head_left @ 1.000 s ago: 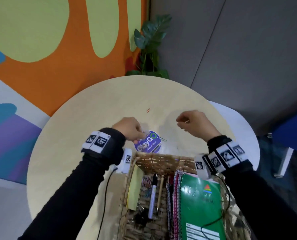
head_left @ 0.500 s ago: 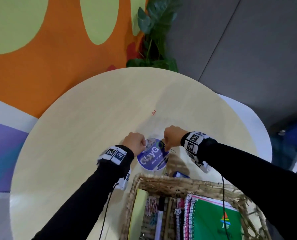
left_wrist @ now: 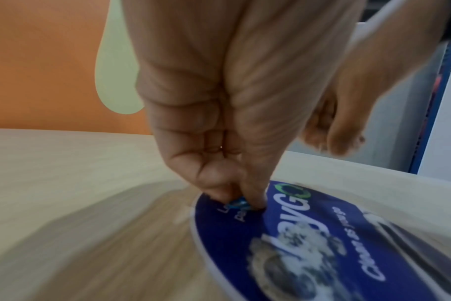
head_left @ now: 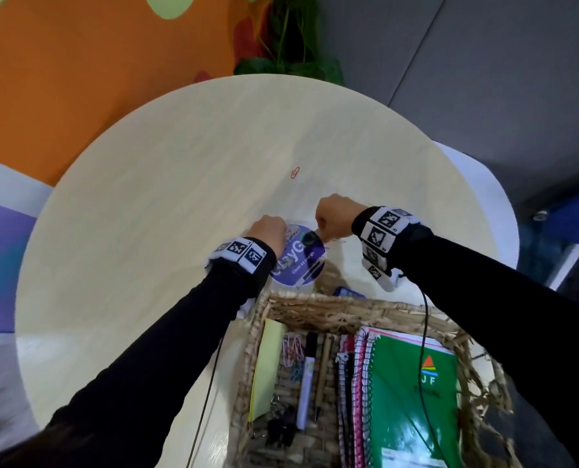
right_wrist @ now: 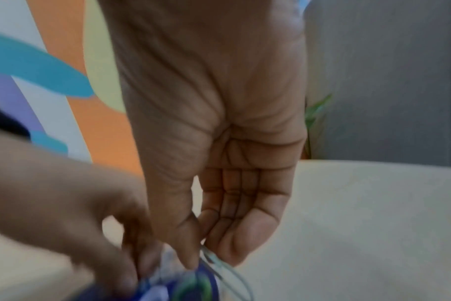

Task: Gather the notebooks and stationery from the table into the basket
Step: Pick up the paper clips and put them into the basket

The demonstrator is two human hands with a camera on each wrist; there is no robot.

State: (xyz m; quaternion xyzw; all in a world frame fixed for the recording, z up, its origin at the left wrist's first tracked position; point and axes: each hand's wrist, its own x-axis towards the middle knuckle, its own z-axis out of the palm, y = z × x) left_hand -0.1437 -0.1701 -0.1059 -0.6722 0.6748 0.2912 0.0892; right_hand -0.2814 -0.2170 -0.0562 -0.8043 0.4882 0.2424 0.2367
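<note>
A round blue-labelled ClayGo container [head_left: 298,261] lies on the pale round table [head_left: 146,214], just beyond the woven basket [head_left: 348,307]. My left hand [head_left: 269,234] is at its left edge, where thumb and finger pinch a small blue paper clip [left_wrist: 237,203] against the label [left_wrist: 309,244]. At the container's far right edge my right hand [head_left: 332,221] pinches thin wire paper clips [right_wrist: 219,268] between thumb and fingers. A red paper clip [head_left: 295,172] lies alone farther out on the table.
The basket holds a green spiral notebook [head_left: 412,400], more spiral notebooks, pens [head_left: 308,373], a yellow sticky pad [head_left: 266,363] and loose clips. A small blue object [head_left: 347,292] lies behind the basket rim. A plant [head_left: 291,45] stands beyond the table.
My right hand has moved left from open table to the container's edge and now pinches clips there. My left hand has stayed at the container.
</note>
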